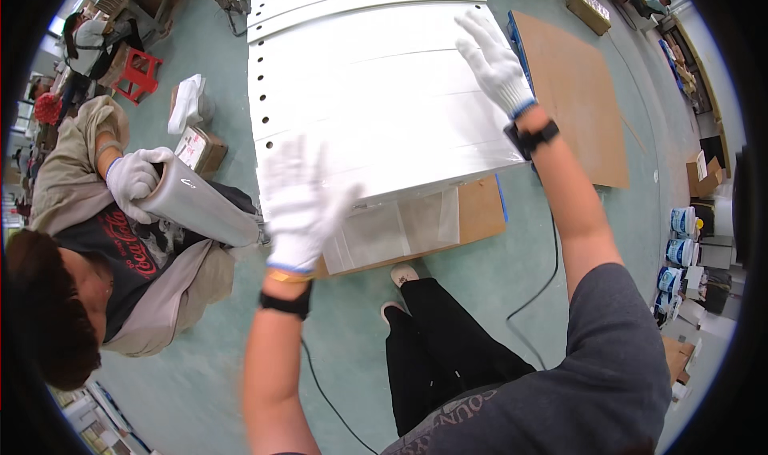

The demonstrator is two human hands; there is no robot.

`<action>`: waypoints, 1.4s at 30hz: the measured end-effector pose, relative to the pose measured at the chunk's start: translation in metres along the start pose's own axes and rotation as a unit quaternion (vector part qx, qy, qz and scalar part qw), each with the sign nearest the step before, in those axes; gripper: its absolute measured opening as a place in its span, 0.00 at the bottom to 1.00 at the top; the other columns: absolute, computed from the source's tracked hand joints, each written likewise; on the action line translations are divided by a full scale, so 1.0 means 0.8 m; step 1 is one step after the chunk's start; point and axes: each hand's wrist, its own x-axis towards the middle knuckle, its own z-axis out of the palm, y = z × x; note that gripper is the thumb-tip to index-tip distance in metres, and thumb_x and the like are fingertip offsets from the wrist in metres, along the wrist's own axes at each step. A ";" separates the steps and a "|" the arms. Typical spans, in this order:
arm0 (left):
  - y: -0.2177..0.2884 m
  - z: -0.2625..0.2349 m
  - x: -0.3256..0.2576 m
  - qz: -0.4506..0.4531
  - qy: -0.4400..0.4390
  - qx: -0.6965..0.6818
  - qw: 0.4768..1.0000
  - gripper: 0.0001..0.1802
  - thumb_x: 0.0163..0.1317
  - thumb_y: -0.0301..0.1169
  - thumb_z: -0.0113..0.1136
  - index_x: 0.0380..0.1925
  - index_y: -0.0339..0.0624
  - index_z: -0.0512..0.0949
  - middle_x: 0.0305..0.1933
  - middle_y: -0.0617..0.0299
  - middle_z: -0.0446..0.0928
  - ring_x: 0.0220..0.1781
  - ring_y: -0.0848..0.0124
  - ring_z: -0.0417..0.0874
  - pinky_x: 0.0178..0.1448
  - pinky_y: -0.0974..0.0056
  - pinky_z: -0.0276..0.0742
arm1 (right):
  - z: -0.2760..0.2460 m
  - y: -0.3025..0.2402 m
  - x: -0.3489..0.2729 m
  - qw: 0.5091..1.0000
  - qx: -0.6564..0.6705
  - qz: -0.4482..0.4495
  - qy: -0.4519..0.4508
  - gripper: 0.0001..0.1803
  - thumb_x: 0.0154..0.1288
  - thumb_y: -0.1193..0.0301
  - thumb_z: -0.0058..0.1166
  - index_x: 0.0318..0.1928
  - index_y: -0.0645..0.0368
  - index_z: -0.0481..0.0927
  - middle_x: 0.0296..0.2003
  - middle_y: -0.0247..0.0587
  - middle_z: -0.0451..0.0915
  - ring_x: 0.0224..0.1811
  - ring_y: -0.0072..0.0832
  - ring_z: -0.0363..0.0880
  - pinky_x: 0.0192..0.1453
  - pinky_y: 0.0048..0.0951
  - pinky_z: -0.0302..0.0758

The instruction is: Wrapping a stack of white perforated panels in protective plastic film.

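A large stack of white panels (376,111) stands in front of me, with dark round holes along its left edge. My left hand (304,199), in a white knit glove, is over the stack's near left corner. Its fingers are spread and smeared by motion, and it holds nothing. At the stack's right edge is my right hand (492,63), gloved too, fingers stretched out and nothing in them. I cannot tell whether either hand touches the panels. On the left, a co-worker's gloved hand (134,181) grips a roll of clear stretch film (200,203) near that corner.
Cardboard (484,215) lies under the stack, and a large brown sheet (580,103) is at its right. Dark cables (552,271) run across the green floor. A red stool (138,75) and a small box (204,151) stand at left. Several white-and-blue buckets (682,251) line the right.
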 end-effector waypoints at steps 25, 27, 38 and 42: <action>0.097 0.098 0.021 0.014 -0.092 -0.066 0.993 0.37 0.58 0.57 0.52 0.64 0.52 0.66 0.71 0.53 0.59 0.73 0.52 0.55 0.75 0.46 0.38 | 0.025 0.087 0.033 0.889 -0.332 0.061 -0.309 0.33 0.69 0.44 0.25 0.71 0.38 0.53 0.73 0.34 0.47 0.75 0.41 0.43 0.74 0.49 0.38; 0.097 0.100 0.023 0.019 -0.104 -0.058 0.993 0.37 0.58 0.57 0.53 0.64 0.52 0.66 0.71 0.53 0.59 0.73 0.52 0.55 0.75 0.46 0.39 | 0.026 0.087 0.038 0.879 -0.340 0.082 -0.324 0.33 0.69 0.44 0.26 0.71 0.38 0.53 0.73 0.34 0.47 0.75 0.41 0.43 0.74 0.49 0.38; 0.094 0.095 0.033 0.026 -0.158 0.030 0.987 0.34 0.61 0.53 0.51 0.65 0.54 0.64 0.72 0.54 0.57 0.74 0.52 0.53 0.75 0.48 0.39 | 0.032 0.089 0.039 0.904 -0.290 0.113 -0.294 0.33 0.68 0.44 0.27 0.71 0.38 0.53 0.73 0.33 0.47 0.75 0.42 0.42 0.73 0.54 0.37; 0.097 0.099 0.033 -0.020 -0.173 0.051 0.983 0.34 0.64 0.53 0.47 0.67 0.54 0.61 0.72 0.54 0.55 0.74 0.52 0.51 0.76 0.49 0.38 | 0.031 0.084 0.035 0.929 -0.241 0.097 -0.262 0.33 0.68 0.44 0.27 0.71 0.38 0.53 0.73 0.33 0.47 0.75 0.43 0.42 0.73 0.56 0.37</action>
